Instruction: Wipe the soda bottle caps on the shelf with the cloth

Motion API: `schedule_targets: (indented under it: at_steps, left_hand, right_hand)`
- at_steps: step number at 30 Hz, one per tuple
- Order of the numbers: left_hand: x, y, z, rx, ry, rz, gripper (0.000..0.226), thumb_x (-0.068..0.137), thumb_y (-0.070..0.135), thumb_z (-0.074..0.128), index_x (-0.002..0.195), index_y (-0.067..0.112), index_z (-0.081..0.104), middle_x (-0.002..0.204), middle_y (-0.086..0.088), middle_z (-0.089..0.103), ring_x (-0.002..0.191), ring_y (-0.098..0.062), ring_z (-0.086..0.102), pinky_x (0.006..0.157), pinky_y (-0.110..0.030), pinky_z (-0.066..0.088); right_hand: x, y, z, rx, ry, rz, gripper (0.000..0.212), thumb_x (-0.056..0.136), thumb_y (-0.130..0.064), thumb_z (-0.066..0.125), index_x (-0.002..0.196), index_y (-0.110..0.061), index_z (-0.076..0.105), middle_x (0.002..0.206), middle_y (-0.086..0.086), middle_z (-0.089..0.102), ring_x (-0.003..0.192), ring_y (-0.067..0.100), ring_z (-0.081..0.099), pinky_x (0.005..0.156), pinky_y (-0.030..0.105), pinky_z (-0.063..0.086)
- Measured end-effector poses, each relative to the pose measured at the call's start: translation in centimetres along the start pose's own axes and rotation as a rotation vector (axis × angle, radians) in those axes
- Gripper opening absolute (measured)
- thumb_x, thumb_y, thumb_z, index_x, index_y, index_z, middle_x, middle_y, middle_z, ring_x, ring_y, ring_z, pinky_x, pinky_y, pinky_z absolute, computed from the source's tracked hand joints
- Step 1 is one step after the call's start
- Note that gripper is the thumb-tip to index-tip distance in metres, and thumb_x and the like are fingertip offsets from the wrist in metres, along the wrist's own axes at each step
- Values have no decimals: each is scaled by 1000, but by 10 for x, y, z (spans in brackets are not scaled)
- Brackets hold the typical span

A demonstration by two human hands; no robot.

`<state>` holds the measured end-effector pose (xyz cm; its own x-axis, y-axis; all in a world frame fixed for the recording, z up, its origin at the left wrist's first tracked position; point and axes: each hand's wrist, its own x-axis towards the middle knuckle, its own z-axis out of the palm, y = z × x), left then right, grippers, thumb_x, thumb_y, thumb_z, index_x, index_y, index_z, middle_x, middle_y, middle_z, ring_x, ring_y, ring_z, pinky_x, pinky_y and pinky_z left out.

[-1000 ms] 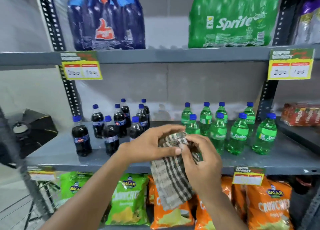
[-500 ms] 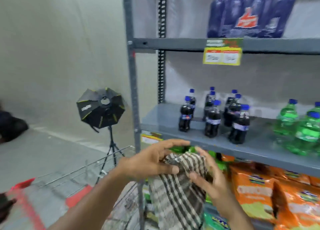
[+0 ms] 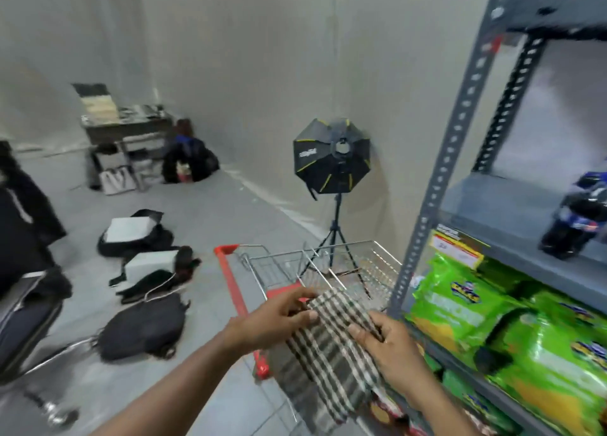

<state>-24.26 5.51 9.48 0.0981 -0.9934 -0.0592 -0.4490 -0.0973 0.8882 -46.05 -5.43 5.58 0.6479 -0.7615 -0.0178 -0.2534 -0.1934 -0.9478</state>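
- Cloth [image 3: 331, 343]: a checked fabric, dark and pale stripes, held between both hands in front of the person and above the wire shopping cart [image 3: 331, 271]. It hangs in a loose fold below the hands, which suggests a soft, light, limp material with no stiffness of its own.
- Left hand [image 3: 279, 320]: closed on the cloth's upper left edge, thumb lying across the fabric and fingers curled beneath.
- Right hand [image 3: 391, 347]: closed on the cloth's right side, fingertips pinching the fabric from above.
- Handling judgement: the cloth should bunch easily. Gathering it into a pad in one hand would probably give a firmer wiping face than a loose, trailing edge, which could catch on neighbouring bottles.
- Soda bottle [image 3: 574, 218]: the one dark bottle in view, blurred, standing on the grey shelf [image 3: 512, 218] at the right edge, well apart from the hands. Its cap is barely visible.
- Handling judgement: a small plastic bottle is likely light and easy to tip, with a smooth, slippery wall. Steadying the body or neck with the free hand while the cloth turns about the cap seems prudent.
- Below the shelf: green snack bags [image 3: 460, 301] on the lower tier.
- Background: a softbox light on a tripod [image 3: 333, 156] near the wall.
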Motion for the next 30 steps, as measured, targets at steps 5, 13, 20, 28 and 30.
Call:
schedule_targets:
  at_steps: [5, 13, 20, 28, 30]
  left_hand:
    - [6, -85, -43, 299, 142, -191, 23, 100, 41, 56, 120, 30, 55, 111, 2, 70, 103, -14, 66, 95, -41, 53]
    - [76, -206, -113, 620, 75, -365, 21, 101, 47, 46, 112, 30, 48, 96, 1, 66, 81, -17, 60, 65, -32, 45]
    - [114, -266, -121, 741, 28, -278, 20, 100, 46, 41, 99, 30, 51, 97, 6, 63, 84, -16, 60, 75, -36, 53]
    - [112, -289, -120, 889, 150, -146, 28, 96, 44, 37, 112, 30, 55, 108, 5, 63, 96, -20, 57, 88, -38, 49]
    - [114, -287, -120, 912, 162, -127, 30, 96, 43, 38, 118, 30, 55, 114, 5, 64, 103, -21, 56, 95, -40, 46]
  right_hand:
    - [50, 10, 76, -120, -161, 120, 18, 101, -24, 57, 104, -38, 67, 96, -9, 76, 80, 9, 74, 64, 22, 59]
    - [148, 49, 188, -303, -108, 264, 20, 99, -19, 62, 119, -20, 65, 97, -7, 70, 61, 5, 61, 52, 18, 48]
    - [187, 76, 228, -502, -98, 392, 6, 97, -15, 65, 100, -20, 63, 91, -4, 69, 77, 10, 64, 77, 33, 59]
    - [188, 79, 239, -506, -95, 411, 51, 97, -21, 65, 145, -17, 46, 143, 2, 56, 124, 21, 59, 108, 35, 48]
    - [186, 76, 239, -501, -78, 399, 51, 98, -21, 64, 145, -17, 45, 143, 0, 55, 124, 19, 57, 109, 34, 47]
